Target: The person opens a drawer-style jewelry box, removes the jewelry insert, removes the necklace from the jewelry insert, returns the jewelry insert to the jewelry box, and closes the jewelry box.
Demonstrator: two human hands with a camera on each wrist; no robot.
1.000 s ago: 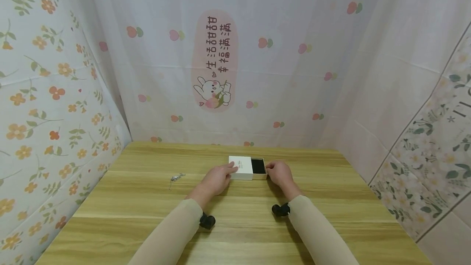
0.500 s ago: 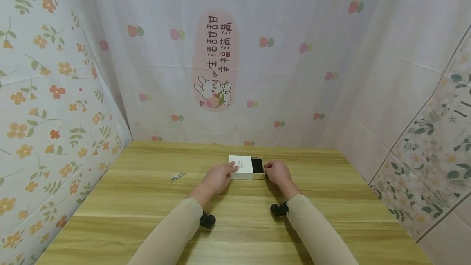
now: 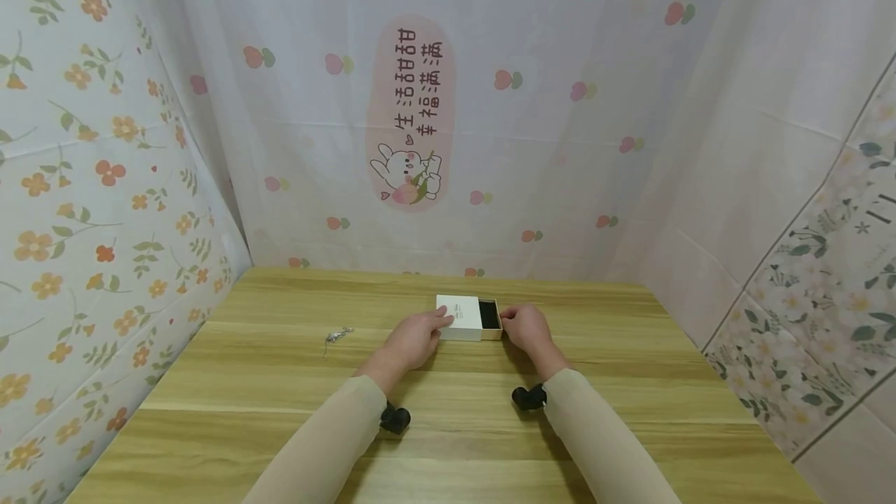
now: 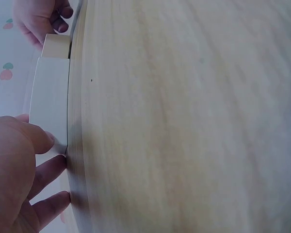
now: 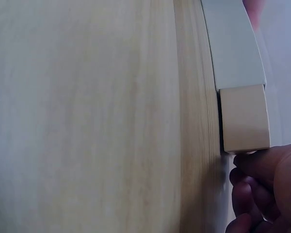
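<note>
A white slide-out box [image 3: 459, 316] lies on the wooden table, its inner drawer [image 3: 491, 321] partly out to the right. Black lining shows inside the drawer. My left hand [image 3: 416, 338] grips the left end of the white sleeve, a finger lying on the printed top. In the left wrist view its thumb [image 4: 41, 139] presses the near side. At the drawer's outer end is my right hand [image 3: 528, 329], fingers curled and touching that end. In the right wrist view the drawer's tan side [image 5: 245, 119] meets the thumb; whether a finger hooks the rim is hidden.
A thin silver chain [image 3: 336, 337], like a bracelet or necklace, lies left of the box. Black wrist cameras sit below both hands. A patterned curtain [image 3: 560, 177] hangs behind the table [image 3: 448, 442], with more cloth at both sides.
The drawer has slid slightly left into the sleeve, and my right hand has moved left with it. My left hand stays on the sleeve.
</note>
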